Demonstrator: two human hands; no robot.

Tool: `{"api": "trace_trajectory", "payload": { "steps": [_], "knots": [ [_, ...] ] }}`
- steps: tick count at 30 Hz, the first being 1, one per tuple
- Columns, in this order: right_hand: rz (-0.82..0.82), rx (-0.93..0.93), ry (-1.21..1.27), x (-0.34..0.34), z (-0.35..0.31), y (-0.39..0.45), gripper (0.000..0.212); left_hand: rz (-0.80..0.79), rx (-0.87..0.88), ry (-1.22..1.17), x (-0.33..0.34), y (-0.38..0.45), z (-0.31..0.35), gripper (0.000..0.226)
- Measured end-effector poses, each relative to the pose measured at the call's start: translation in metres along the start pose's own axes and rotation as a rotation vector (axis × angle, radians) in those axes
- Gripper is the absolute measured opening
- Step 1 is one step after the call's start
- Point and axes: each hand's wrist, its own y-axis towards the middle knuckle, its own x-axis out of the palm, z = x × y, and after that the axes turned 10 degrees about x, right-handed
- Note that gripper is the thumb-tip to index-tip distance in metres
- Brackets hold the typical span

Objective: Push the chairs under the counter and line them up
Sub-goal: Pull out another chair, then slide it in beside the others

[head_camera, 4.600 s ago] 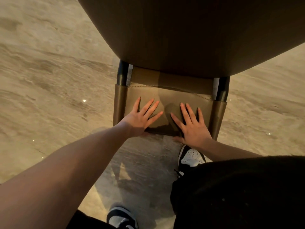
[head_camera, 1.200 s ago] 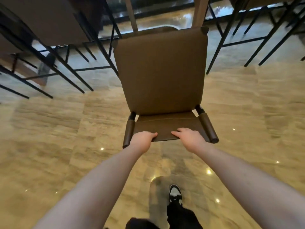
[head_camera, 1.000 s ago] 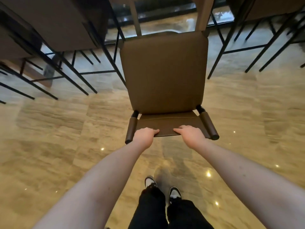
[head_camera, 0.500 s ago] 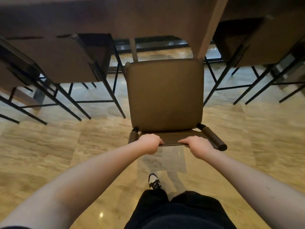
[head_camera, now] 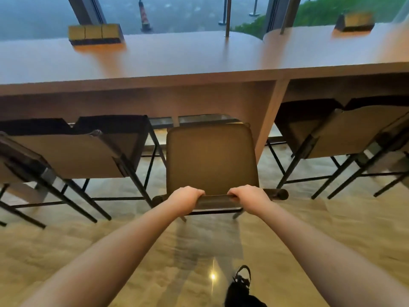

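On chair (head_camera: 211,160) backrest, left hand (head_camera: 184,199), right hand (head_camera: 250,197), fingers curled.

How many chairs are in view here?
5. The middle chair is held at the counter. Left of it: the near left chair and the far left chair, cut off by the frame. Right: the near right chair and the blurred far right chair. More may lie beyond.
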Motion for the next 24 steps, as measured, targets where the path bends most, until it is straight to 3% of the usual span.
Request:
{"api": "trace_trajectory", "payload": {
  "steps": [3, 6, 13, 24],
  "knots": [
    [0.064, -0.064, 0.019, -0.02, 0.007, 0.034, 0.024, 0.057, -0.021, 0.021, -0.02, 0.023, -0.014, 0.023],
    [0.136, -0.127, 0.031, -0.04, 0.012, 0.067, 0.033, 0.094, -0.056, 0.044, -0.041, 0.048, -0.028, 0.015],
    [0.17, -0.24, 0.028, -0.081, 0.02, 0.123, 0.033, 0.094, -0.129, 0.029, -0.08, 0.099, -0.055, 0.017],
    [0.197, -0.26, 0.016, -0.103, 0.026, 0.18, 0.034, 0.096, -0.128, 0.064, -0.097, 0.138, -0.081, 0.022]
  ]
}}
